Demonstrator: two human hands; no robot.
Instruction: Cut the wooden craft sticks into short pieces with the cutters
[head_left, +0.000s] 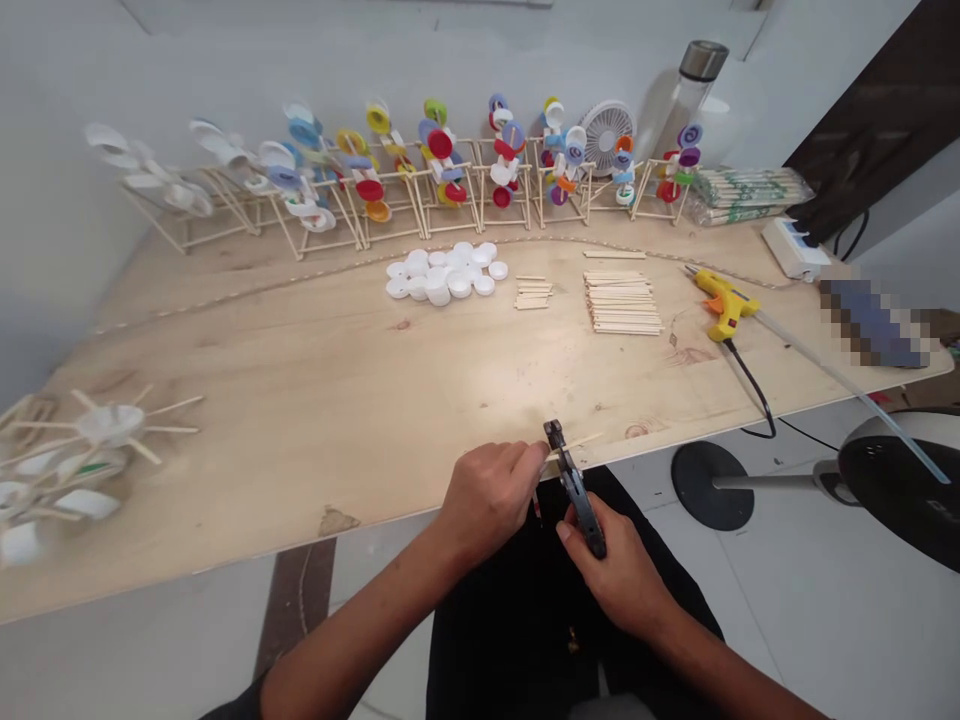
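My right hand [626, 570] is wrapped round the handles of dark pliers [576, 492] at the table's front edge. Between the fingers of my left hand [495, 495] is a thin wooden stick [585, 440]. The stick passes across the jaws of the pliers, and its pale end sticks out on the right. Whether the jaws press on it I cannot tell. Farther back on the table lie a stack of longer cut sticks [621, 303], a few short stick pieces [532, 294] and a cluster of white bottle caps [442, 270].
Stick stands with colourful cap wheels [439, 145] line the wall. A yellow glue gun [724, 300] lies at right, its cable hanging over the edge, near a power strip [795, 248]. Stick-and-cap wheels [112, 425] lie at left. A black fan [900, 470] stands beside the table.
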